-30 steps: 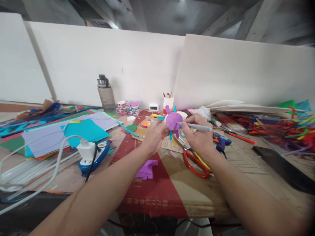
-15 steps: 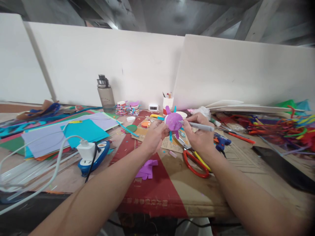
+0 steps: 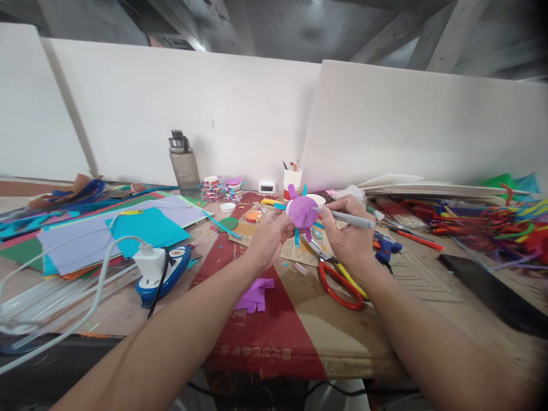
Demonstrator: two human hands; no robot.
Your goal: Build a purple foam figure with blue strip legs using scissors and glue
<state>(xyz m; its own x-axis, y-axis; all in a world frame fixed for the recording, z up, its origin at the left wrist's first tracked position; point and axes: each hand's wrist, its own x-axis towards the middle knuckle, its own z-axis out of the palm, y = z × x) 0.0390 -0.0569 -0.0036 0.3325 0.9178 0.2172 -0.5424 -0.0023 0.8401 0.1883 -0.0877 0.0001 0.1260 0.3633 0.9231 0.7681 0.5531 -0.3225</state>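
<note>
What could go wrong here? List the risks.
1. The left hand holds the purple craft in the air by its edge while the pen in the right hand presses on its face; with no backing, the paper may flex and the line may smear.
2. The scissors lie open just under the right wrist; lowering the hand could catch a blade.
3. The paper flaps sticking out of the craft could bend under the grip.

Round purple paper disc (image 3: 302, 212) with blue and purple strips sticking out around its rim, held upright above the counter. Grey marker (image 3: 347, 218) lying nearly level, tip apparently touching the disc's right edge.
</note>
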